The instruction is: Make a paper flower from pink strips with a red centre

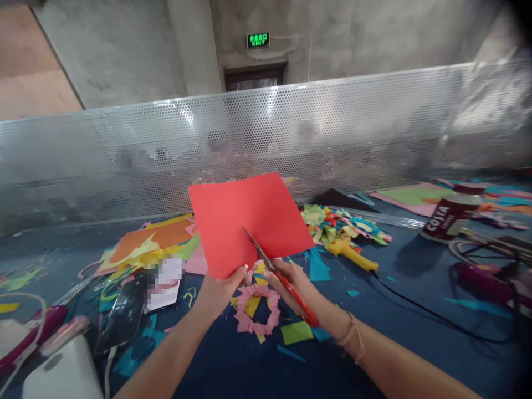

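My left hand (226, 285) pinches the lower edge of a sheet of red paper (245, 210), which is held up above the table. In my right hand (297, 282) is a pair of scissors (291, 288) with red handles. Their blades lie across the lower middle of the sheet, pointing up and left; I cannot tell whether they are cutting into it. Below the hands, a pink paper ring (272, 318) with a fringed edge rests on the dark blue table (233, 371).
Coloured paper (153, 241) and two phones, one dark (122, 313), lie on the left. To the right are a pile of paper pieces (344, 221), a yellow corded glue gun (353, 255) and a Costa bottle (453, 213). A perforated metal screen (124, 127) stands behind.
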Motion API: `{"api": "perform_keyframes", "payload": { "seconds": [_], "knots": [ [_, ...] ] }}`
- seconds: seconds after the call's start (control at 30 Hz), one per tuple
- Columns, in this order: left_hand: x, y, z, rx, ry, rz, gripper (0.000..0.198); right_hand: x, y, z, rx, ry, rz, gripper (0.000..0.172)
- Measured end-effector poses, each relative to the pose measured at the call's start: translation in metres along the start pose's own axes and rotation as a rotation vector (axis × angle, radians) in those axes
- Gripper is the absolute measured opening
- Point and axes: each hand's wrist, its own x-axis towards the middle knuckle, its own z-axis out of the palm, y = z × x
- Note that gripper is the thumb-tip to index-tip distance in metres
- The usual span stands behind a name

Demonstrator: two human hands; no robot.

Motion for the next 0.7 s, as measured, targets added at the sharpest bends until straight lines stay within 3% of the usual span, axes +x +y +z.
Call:
{"api": "perform_keyframes", "payload": {
  "seconds": [0.3,0.53,0.63,0.7],
  "knots": [
    [0.000,-0.004,-0.007,0.114,-0.104,-0.028,0.026,-0.006,-0.024,-0.003,0.163,-0.043,0.013,0.027],
    [0.002,-0.005,-0.013,0.085,-0.177,-0.042,0.025,-0.001,-0.010,-0.002,-0.030,-0.011,0.003,0.028],
    [0.004,-0.009,-0.012,-0.031,-0.137,-0.044,0.025,0.000,-0.009,-0.003,-0.067,0.025,-0.049,0.027],
    [0.007,-0.015,-0.007,-0.160,-0.024,-0.038,0.022,-0.001,-0.012,-0.002,-0.052,0.043,-0.020,0.029]
  ]
}}
